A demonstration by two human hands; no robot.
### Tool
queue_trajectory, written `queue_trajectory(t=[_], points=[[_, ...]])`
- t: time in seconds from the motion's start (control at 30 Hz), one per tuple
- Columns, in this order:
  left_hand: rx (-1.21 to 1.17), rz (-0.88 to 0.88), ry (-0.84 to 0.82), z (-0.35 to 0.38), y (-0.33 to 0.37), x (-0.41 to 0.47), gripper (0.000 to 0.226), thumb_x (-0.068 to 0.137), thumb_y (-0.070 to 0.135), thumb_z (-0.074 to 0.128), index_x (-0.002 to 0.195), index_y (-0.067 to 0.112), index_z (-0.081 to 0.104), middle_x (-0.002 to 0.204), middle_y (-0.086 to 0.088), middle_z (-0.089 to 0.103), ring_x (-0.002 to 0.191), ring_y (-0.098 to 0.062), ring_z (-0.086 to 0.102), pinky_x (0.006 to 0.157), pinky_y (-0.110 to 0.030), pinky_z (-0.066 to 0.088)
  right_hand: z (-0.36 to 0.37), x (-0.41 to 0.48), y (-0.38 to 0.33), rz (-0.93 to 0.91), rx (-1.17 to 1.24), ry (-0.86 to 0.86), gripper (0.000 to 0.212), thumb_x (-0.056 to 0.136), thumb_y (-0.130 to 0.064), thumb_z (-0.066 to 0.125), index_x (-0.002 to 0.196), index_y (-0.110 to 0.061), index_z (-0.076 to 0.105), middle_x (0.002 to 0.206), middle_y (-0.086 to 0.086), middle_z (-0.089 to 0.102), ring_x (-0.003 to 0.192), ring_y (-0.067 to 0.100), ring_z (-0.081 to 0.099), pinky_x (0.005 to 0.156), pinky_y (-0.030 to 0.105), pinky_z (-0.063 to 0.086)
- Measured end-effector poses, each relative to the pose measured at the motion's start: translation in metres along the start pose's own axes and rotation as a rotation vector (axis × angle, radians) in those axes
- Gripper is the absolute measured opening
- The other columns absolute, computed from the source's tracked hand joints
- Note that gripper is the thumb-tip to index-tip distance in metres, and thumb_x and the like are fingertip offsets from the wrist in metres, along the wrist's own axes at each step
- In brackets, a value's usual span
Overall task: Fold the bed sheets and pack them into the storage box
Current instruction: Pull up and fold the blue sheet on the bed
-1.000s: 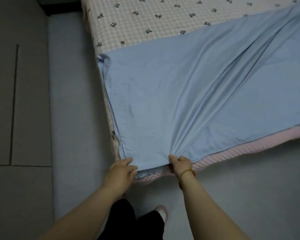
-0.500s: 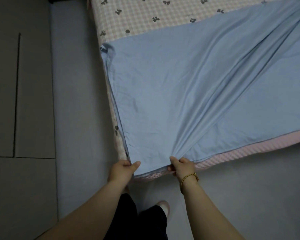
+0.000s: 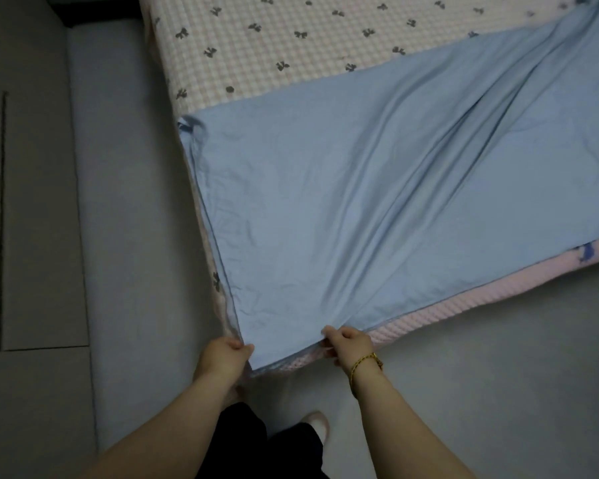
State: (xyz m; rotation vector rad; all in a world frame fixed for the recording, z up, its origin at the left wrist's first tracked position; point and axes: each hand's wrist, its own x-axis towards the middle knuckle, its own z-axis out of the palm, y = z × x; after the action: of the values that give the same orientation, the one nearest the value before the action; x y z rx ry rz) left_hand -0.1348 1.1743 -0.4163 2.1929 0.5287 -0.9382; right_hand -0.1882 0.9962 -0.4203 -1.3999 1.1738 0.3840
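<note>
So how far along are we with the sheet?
Done: the sheet lies spread across the bed, with long creases running up to the right. In hand: the left hand pinches its near corner and the right hand pinches the near edge beside it. Left: the folds themselves, it seems, then packing; no box is in view.

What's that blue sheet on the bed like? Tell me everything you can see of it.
The blue sheet is plain light blue, thin smooth cloth with a darker hemmed edge. It lies spread on the bed's checked cover, its near corner at the bed's corner. Long creases run from the near edge toward the far right. The left hand grips the near corner; the right hand pinches the near edge beside it.
</note>
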Motion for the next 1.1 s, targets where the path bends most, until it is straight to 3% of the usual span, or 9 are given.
queue_trajectory(t=[0.07,0.2,0.33,0.43,0.53,0.8,0.87,1.0,1.1], points=[[0.090,0.030,0.030,-0.008,0.007,-0.002,0.011,0.087,0.019,0.062,0.079,0.014,0.057,0.116,-0.017,0.061,0.094,-0.026,0.059,0.075,-0.024,0.040,-0.010,-0.007,-0.008,0.001,0.054,0.008,0.027,0.091,-0.009,0.053,0.064,-0.011,0.054,0.067,0.006,0.057,0.056,0.014,0.049,0.038,0.009,0.039],[0.335,0.294,0.163,-0.011,0.025,-0.010,0.038,0.089,0.027,0.056,0.124,0.012,0.053,0.131,-0.008,0.050,0.118,-0.026,0.050,0.095,-0.028,0.038,-0.034,-0.008,-0.025,0.019,0.144,0.071,0.009,0.092,-0.005,0.051,0.086,-0.001,0.057,0.070,0.008,0.055,0.054,0.016,0.046,0.039,0.015,0.041],[0.401,0.629,0.104,0.014,0.061,-0.017,0.048,0.074,0.036,0.046,0.108,0.010,0.067,0.113,-0.004,0.065,0.106,-0.020,0.061,0.089,-0.023,0.042,-0.071,0.012,-0.051,-0.010,0.173,0.124,0.030,0.091,-0.004,0.051,0.120,0.007,0.050,0.073,0.010,0.055,0.059,0.014,0.046,0.052,0.022,0.040],[0.425,0.798,0.049,0.040,0.096,-0.015,0.039,0.066,0.039,0.042,0.076,0.020,0.075,0.080,0.007,0.073,0.066,-0.004,0.069,0.061,-0.015,0.049,-0.102,0.038,-0.076,-0.013,0.223,0.145,0.036,0.091,-0.004,0.052,0.125,0.005,0.045,0.065,0.007,0.050,0.056,0.015,0.043,0.051,0.022,0.038],[0.549,0.899,0.085,0.072,0.131,-0.010,0.043,0.065,0.039,0.036,0.073,0.024,0.076,0.077,0.008,0.074,0.060,-0.003,0.068,0.053,-0.015,0.049,-0.136,0.073,-0.102,-0.020,0.246,0.123,0.034,0.091,-0.005,0.052,0.124,-0.003,0.044,0.063,0.007,0.046,0.047,0.013,0.042,0.047,0.021,0.037],[0.600,0.806,0.236,0.182,0.174,0.006,0.056,0.059,0.039,0.047,0.109,0.015,0.046,0.084,-0.007,0.073,0.069,-0.017,0.071,0.071,-0.026,0.043,-0.206,0.160,-0.165,0.024,0.109,-0.107,0.023,0.093,-0.008,0.050,0.071,-0.012,0.048,0.059,0.002,0.052,0.049,0.011,0.049,0.043,0.017,0.045],[0.614,0.758,0.391,0.195,0.172,0.011,0.048,0.065,0.029,0.039,0.110,0.013,0.046,0.087,-0.012,0.073,0.073,-0.024,0.070,0.073,-0.030,0.035,-0.209,0.174,-0.179,0.027,0.117,-0.122,0.020,0.095,-0.014,0.049,0.075,-0.009,0.050,0.065,0.005,0.054,0.056,0.016,0.053,0.049,0.020,0.051],[0.652,0.723,0.501,0.201,0.169,0.010,0.044,0.069,0.026,0.037,0.109,0.015,0.051,0.093,-0.011,0.073,0.080,-0.026,0.071,0.066,-0.034,0.055,-0.213,0.187,-0.198,0.065,0.239,-0.153,0.012,0.094,-0.018,0.051,0.101,-0.009,0.049,0.081,0.006,0.058,0.069,0.018,0.057,0.050,0.026,0.055],[0.736,0.655,0.516,0.207,0.168,0.007,0.043,0.070,0.021,0.037,0.095,0.011,0.071,0.093,-0.013,0.073,0.078,-0.027,0.071,0.072,-0.038,0.052,-0.225,0.189,-0.199,0.079,0.209,-0.165,0.008,0.094,-0.014,0.051,0.088,-0.009,0.050,0.076,0.006,0.057,0.067,0.018,0.056,0.054,0.029,0.056]])
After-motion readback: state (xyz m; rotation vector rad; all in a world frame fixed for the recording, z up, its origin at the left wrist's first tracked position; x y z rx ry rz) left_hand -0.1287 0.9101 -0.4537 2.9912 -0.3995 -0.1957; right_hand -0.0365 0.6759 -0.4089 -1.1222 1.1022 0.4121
